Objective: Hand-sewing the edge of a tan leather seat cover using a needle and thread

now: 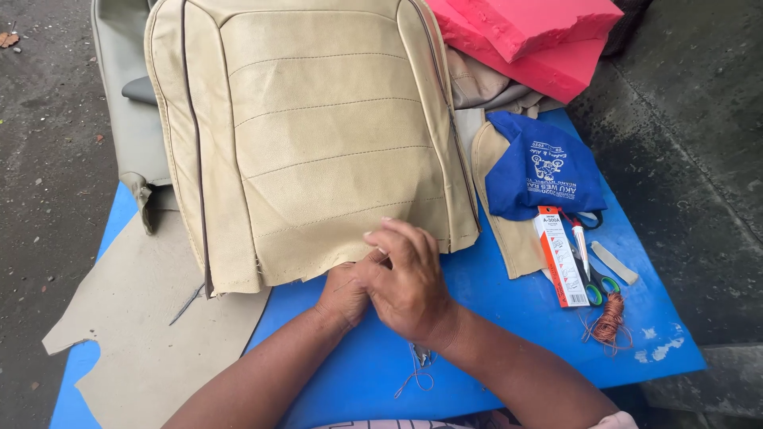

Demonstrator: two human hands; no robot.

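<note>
On the blue flat surface (493, 318), one beige stitched leatherette seat cover (318, 135) is lying across the far middle, its lower hem facing the person. At the far left, one flat beige leatherette offcut (151, 342) is spreading over the surface's left edge and hanging past it above the dark pavement (48, 159). One thin dark needle-like tool (187, 304) is resting on that offcut, just beside the cover's lower left corner. The left hand (343, 295) is pressing up against the cover's hem, its grip mostly hidden behind the other hand, so I cannot tell whether it is closed. The right hand (409, 282) is overlapping it, fingers curled in a closed grip, pinching at the hem's edge; what sits between the fingertips is too small to tell. One loose tangle of brown thread (417, 373) is lying near the front edge, below the wrists. Open blue room is showing between the hands and the right-side clutter. Further right, one red-and-white long carton (560, 258), one pair of green-handled scissors (592, 278), one small coil of copper-coloured cord (610, 318) and one blue printed cloth bag (540, 171) are sitting close together. Two pink foam slabs (532, 32) are stacking at the far right corner.
</note>
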